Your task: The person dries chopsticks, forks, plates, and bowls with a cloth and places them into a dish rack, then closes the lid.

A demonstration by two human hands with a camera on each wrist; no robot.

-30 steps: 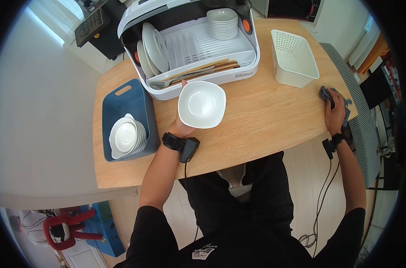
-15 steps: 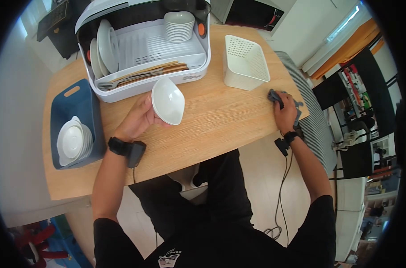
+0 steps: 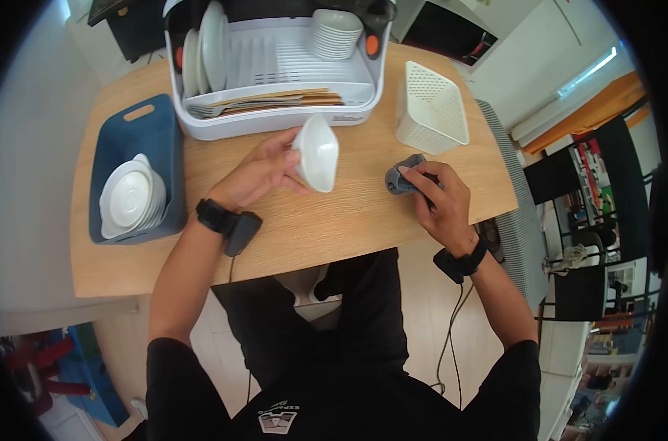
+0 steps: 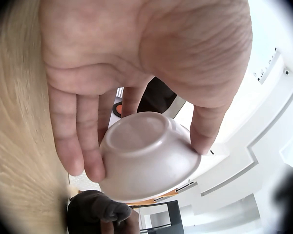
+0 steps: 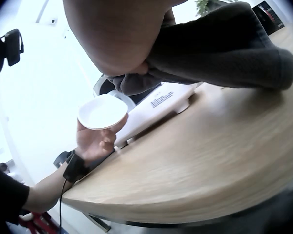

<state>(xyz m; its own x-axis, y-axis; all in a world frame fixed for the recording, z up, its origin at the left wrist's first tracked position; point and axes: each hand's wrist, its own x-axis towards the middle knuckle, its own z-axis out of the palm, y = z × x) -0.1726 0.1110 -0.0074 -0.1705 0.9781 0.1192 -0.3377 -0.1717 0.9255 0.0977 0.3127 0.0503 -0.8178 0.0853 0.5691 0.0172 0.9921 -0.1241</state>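
My left hand grips a white bowl above the table, tilted on its side with its opening toward the right. In the left wrist view the thumb and fingers hold opposite sides of the bowl, its foot facing the palm. My right hand pinches a dark grey cloth to the right of the bowl. In the right wrist view the cloth hangs from that hand, over the table.
A white dish rack with plates, small stacked bowls and cutlery stands at the back. At the left is a blue bin holding stacked white bowls. A cream perforated basket stands at the back right of the table.
My right hand has come from the table's right edge toward the bowl, bringing the cloth along. My left hand has turned the bowl from facing up onto its side. The head view has shifted.
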